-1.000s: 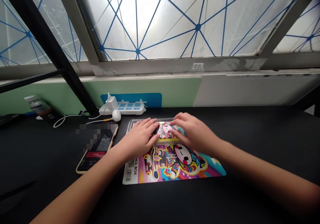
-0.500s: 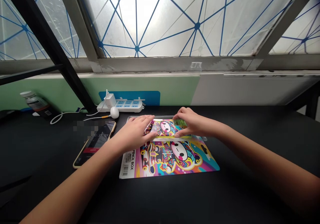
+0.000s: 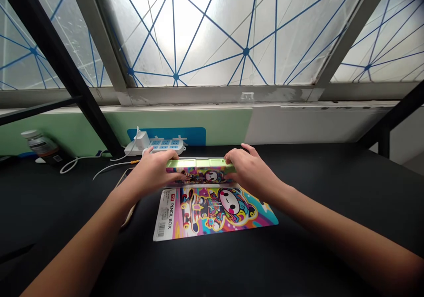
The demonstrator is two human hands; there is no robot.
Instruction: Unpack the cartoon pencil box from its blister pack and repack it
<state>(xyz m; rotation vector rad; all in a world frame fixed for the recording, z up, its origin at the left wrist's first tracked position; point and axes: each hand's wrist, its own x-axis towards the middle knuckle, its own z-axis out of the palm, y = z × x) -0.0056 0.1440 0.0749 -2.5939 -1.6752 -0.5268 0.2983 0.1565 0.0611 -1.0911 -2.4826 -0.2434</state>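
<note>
A long pencil box [image 3: 199, 170] with a green edge and a bright cartoon face is held up off the black desk, tilted on its long side. My left hand [image 3: 153, 172] grips its left end with curled fingers. My right hand [image 3: 250, 170] grips its right end. Below the box lies its flat colourful packaging card [image 3: 212, 211], printed "PENCIL BOX", flat on the desk.
A phone [image 3: 127, 200] lies under my left forearm, mostly hidden. A white power strip [image 3: 159, 146] with a plugged charger and white cables sits by the green wall. A bottle [image 3: 39, 143] lies at far left. A black diagonal frame bar [image 3: 62, 67] rises at left.
Both hands have lifted the pencil box off the desk and tipped it onto its edge, so its green side now faces up. The view has shifted slightly.
</note>
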